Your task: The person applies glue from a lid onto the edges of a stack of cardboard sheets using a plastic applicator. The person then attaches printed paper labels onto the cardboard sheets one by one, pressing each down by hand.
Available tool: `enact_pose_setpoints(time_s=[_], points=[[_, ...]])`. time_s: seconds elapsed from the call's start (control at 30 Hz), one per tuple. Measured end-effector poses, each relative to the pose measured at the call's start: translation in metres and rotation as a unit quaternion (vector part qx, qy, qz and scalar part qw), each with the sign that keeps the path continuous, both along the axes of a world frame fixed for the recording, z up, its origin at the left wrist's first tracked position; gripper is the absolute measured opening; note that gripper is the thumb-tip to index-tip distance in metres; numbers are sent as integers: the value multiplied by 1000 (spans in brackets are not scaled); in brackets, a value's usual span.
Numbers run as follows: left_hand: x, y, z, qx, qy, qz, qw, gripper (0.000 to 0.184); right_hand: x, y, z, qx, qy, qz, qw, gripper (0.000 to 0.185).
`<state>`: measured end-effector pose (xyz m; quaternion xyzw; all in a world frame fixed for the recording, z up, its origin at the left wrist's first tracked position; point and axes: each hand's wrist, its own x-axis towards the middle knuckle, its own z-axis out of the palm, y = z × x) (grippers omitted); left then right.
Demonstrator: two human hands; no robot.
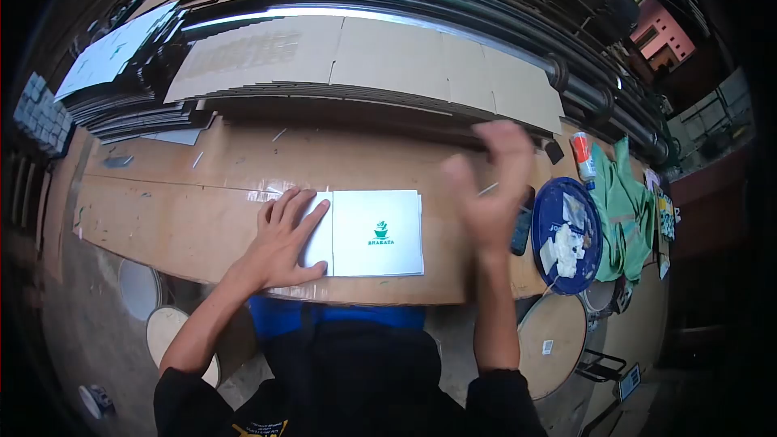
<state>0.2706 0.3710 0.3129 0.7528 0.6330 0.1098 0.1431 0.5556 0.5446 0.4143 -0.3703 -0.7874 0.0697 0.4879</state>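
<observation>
A small stack of white printed sheets [377,255] lies on the cardboard-covered table in front of me. Its top sheet bears a green cup-and-leaf logo with the word BHARATA, and a dark line runs down it left of the logo. Spread over the left part of the sheets, my left hand [285,236] rests with fingers and thumb apart. My right hand [494,190] is lifted to the right of the stack, smeared by motion. Its thumb and fingers are apart, and I see nothing between them.
Flat brown cardboard [388,61] is stacked along the table's back, before long metal rollers [453,12]. At the right are a blue tray [595,255] with white paste, a phone [522,231], a white-and-orange bottle [582,155] and green cloth [625,218]. Round drums [558,340] stand below.
</observation>
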Motion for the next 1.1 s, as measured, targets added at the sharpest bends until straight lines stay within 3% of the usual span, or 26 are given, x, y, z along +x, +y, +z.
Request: enact_pose_setpoints(time_s=[0.03, 0.13, 0.23, 0.27, 0.33, 0.43, 0.47, 0.5, 0.57, 0.63, 0.7, 0.73, 0.77, 0.8, 0.83, 0.87, 0.9, 0.93, 0.97, 1.0, 1.07, 1.1], points=[[-1, -3, -1, -2, 6, 11, 1000, 102, 12, 15, 7, 50, 36, -96, 993, 46], [-2, -7, 5, -4, -9, 20, 1000, 97, 67, 86, -2, 62, 48, -316, 945, 55], [-5, -11, -2, 21, -33, 26, 999, 91, 88, 111, -10, 4, -23, -398, 917, 57], [-4, -13, -3, 20, -30, 25, 999, 89, 98, 119, -13, 6, -24, -390, 920, 57], [-4, -15, -2, 26, -26, 25, 999, 86, 116, 133, -18, -201, 27, -256, 945, 52], [-3, -17, -4, 42, -22, 29, 998, 85, 127, 125, -11, -164, 151, -211, 952, 35], [-2, -17, -5, 46, -18, 31, 998, 84, 129, 113, -2, -198, 323, -138, 915, 29], [-3, -18, -4, 44, -19, 40, 998, 84, 132, 99, 9, -228, 483, -60, 843, 23], [-3, -18, -5, 44, -16, 33, 998, 83, 177, 68, 20, -281, 552, 161, 768, 15], [-3, -19, -3, 58, -22, 33, 998, 79, 154, 10, 40, -259, 553, 177, 772, 19], [-3, -20, 9, 11, -25, 40, 999, 68, 113, -41, 37, -269, 533, 111, 794, 23], [-7, -21, -16, 78, -153, 3, 985, 53, 80, -66, 29, -246, 467, 46, 848, 26], [-9, -23, -12, 13, -219, -27, 975, 66, 46, -79, 3, -143, 411, -101, 895, 28], [-10, -23, -9, -20, -202, -28, 979, 66, 80, -89, -40, -101, 55, -60, 992, 34], [-11, -24, -6, -54, -184, -29, 981, 67, 33, -105, -36, 0, -13, -29, 1000, 44], [-10, -24, -13, -59, -182, -27, 981, 67, 15, -110, -34, -123, -87, 50, 987, 53], [-9, -21, -24, 57, -131, -26, 989, 66, 1, -112, -34, -241, -157, 127, 949, 61], [-10, -19, -33, 175, -78, -25, 981, 66, -17, -111, -36, -270, -218, 173, 922, 68], [-9, -19, -35, 172, -74, -25, 982, 66, -29, -108, -38, -297, -278, 220, 887, 74], [-8, -21, -35, 175, -96, -5, 980, 65, -37, -102, -41, -298, -274, 223, 887, 74], [-11, -22, -34, 180, -111, 19, 977, 64, -51, -89, -46, -277, -412, 212, 842, 82], [-11, -24, -35, 147, -126, 5, 981, 64, -55, -84, -44, -273, -411, 218, 842, 82]])
